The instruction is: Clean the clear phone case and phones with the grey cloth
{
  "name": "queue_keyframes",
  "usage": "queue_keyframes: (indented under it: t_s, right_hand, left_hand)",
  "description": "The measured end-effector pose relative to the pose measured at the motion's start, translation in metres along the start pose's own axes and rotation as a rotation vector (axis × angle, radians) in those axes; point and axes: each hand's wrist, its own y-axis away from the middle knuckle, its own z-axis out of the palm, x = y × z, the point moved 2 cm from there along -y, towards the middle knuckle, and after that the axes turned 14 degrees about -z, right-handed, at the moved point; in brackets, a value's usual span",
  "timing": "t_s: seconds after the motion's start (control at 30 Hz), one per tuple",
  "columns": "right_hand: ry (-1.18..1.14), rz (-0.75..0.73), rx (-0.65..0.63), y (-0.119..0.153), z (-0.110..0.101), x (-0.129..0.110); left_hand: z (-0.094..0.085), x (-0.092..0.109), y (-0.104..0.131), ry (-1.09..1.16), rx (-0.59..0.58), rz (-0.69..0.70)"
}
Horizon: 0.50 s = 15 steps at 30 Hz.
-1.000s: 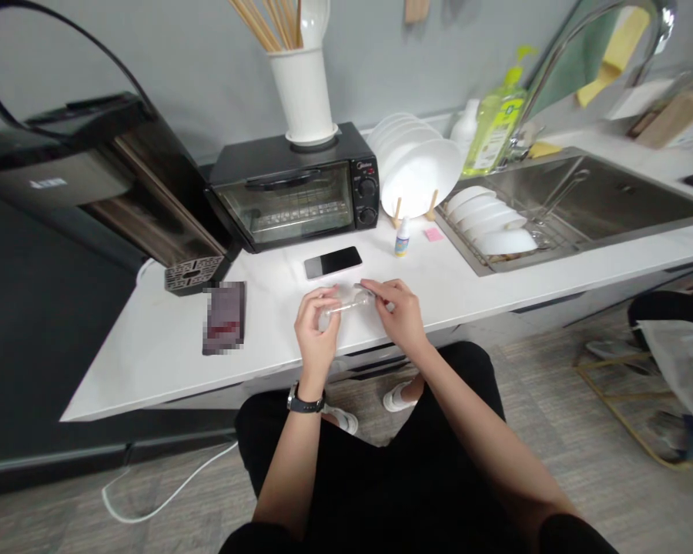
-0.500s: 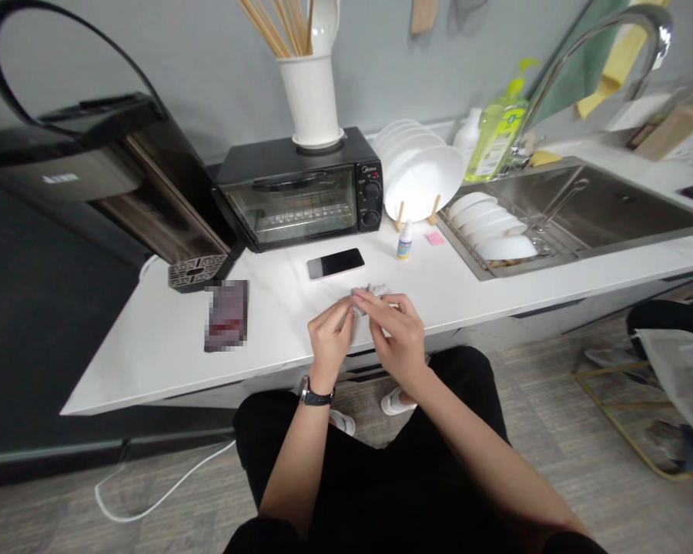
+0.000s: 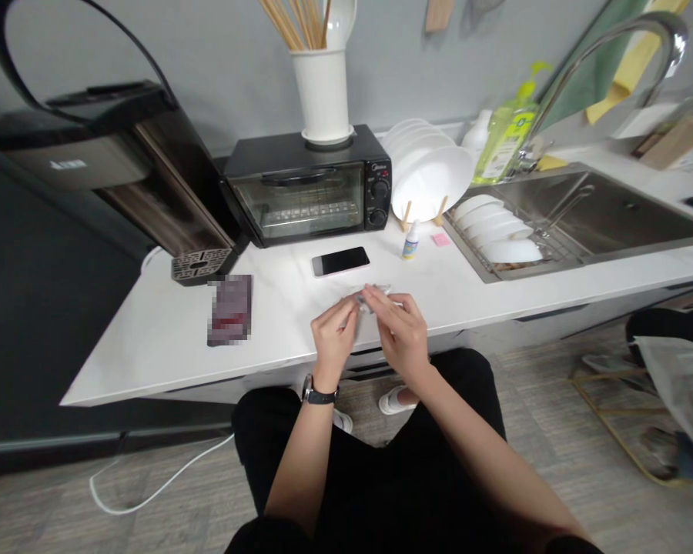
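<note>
My left hand (image 3: 333, 332) and my right hand (image 3: 403, 327) meet over the front of the white counter (image 3: 289, 323). Between their fingertips is a small, crumpled, whitish-grey piece (image 3: 383, 290), mostly covered by the fingers; its kind I cannot make out. Both hands are closed on it, thumbs and fingers pinched. Just beyond them lies a dark-screened phone (image 3: 340, 261). A small white dropper-like bottle (image 3: 410, 240) with a yellow and blue label stands upright to the right of the phone, beside a pink sticky note (image 3: 441, 240).
A blurred-out dark flat item (image 3: 231, 310) lies at left, before a black drink machine (image 3: 190, 177). Behind stand a toaster oven (image 3: 312, 201) topped by a utensil holder (image 3: 325, 92), and racked plates (image 3: 433, 181). Right is a sink (image 3: 606, 223) with bowls (image 3: 500, 227).
My fingers have shifted slightly on the whitish-grey piece, which stays between both hands. The whole view has moved a little, so the counter items appear slightly farther right.
</note>
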Motion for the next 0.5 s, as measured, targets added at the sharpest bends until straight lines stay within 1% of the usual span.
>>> queue_keyframes:
  t_s: [0.1,0.17,0.27,0.33,0.43,0.5]
  right_hand:
    - [-0.04,-0.074,-0.116,0.002,0.001,0.0]
    - [-0.012,-0.07,-0.12,0.004,-0.003,0.006]
    - [0.057,-0.017,-0.082,0.005,-0.009,0.011]
    - [0.067,-0.015,-0.106,0.005,-0.01,0.01]
    - [0.053,-0.04,-0.182,0.007,-0.009,0.009]
    - [0.077,-0.018,-0.178,0.009,-0.009,0.011]
  left_hand:
    - [0.0,-0.002,0.0,0.013,-0.014,-0.017]
    - [0.001,-0.004,0.001,0.004,-0.037,-0.015]
    - [0.002,-0.005,0.001,-0.004,-0.04,-0.007]
    - [0.001,-0.005,0.001,-0.005,-0.034,-0.024]
    - [0.001,-0.004,0.001,-0.017,-0.04,-0.052]
    - [0.001,-0.003,0.001,-0.022,-0.048,-0.051]
